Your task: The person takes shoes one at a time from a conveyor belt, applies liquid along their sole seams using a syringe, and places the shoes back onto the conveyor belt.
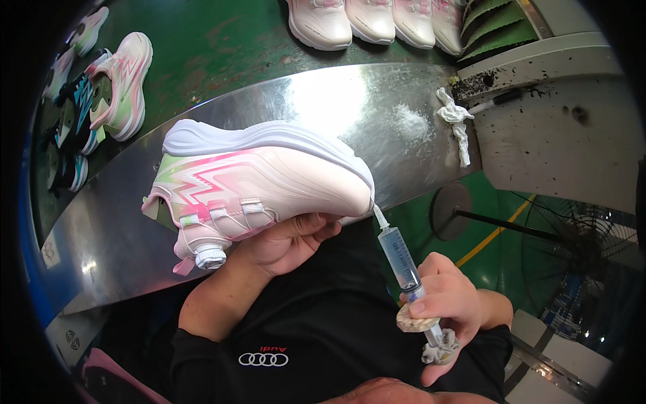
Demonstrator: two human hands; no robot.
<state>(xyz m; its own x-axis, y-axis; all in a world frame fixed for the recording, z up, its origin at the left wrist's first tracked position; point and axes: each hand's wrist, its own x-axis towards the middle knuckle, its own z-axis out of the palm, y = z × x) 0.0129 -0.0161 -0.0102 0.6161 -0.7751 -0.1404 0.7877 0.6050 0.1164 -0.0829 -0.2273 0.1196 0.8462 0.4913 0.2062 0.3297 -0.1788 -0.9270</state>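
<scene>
A pink and white sneaker (269, 178) with green touches is held sideways, its pale sole (262, 139) turned away from me and its toe to the right. My left hand (289, 244) grips it from the near side, with part of the fingers hidden behind the upper. A white lacing dial (210, 256) shows near the shoe's opening. In my right hand (441, 296) is a clear syringe (399, 259), its wrapped flange and plunger end between the fingers and thumb. The syringe's thin tip meets the toe where sole and upper join.
Under the shoe runs a shiny metal bench edge (108, 269). White powder (410, 122), a knotted white cloth (456, 121) and a black-capped pen (498, 101) lie toward the right. Several sneakers (319, 23) stand at the back, others (124, 87) at the far left. A fan (572, 252) stands right.
</scene>
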